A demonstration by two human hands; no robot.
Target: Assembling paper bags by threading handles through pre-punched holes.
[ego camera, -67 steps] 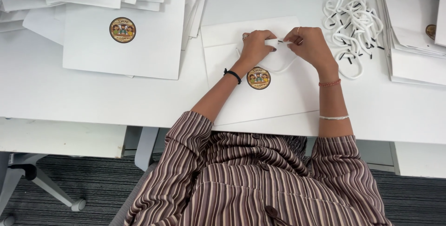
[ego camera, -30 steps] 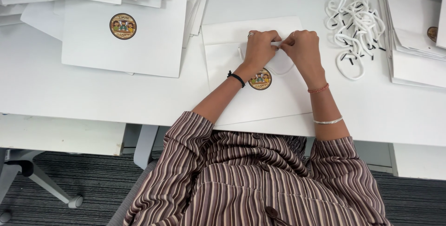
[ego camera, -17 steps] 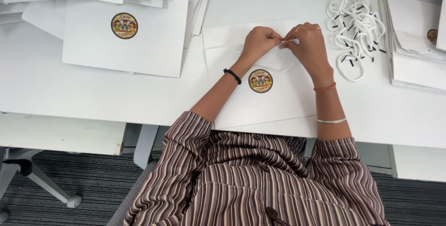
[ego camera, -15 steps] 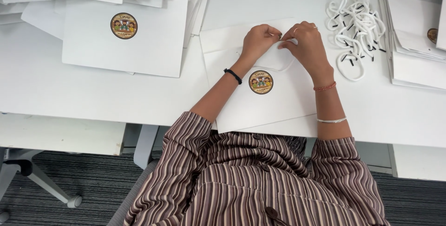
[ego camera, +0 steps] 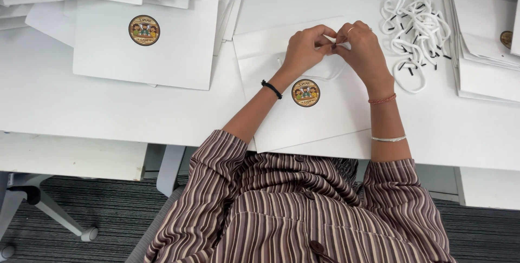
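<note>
Head view: flat white paper bag [ego camera: 319,117] lies on the white table [ego camera: 81,106], dead centre in front of the person, round sticker [ego camera: 305,92] at its middle. Left hand [ego camera: 306,49] and right hand [ego camera: 364,52] meet at the bag's top edge, 12 o'clock from the sticker, fingertips touching each other. Both hands are curled tight, pinching a thin white cord [ego camera: 329,39] between them; a loop of that cord lies on the bag just under the hands. Black band on the left wrist, red thread and silver bangle on the right forearm. Pile of loose white cords with black tips [ego camera: 414,30] at 3 o'clock of the hands, near but apart. Stack of same bags [ego camera: 162,41] at 9 to 10 o'clock, another stack [ego camera: 485,46] at far 3 o'clock. Office chair base [ego camera: 32,209] at 8 o'clock on grey carpet.
</note>
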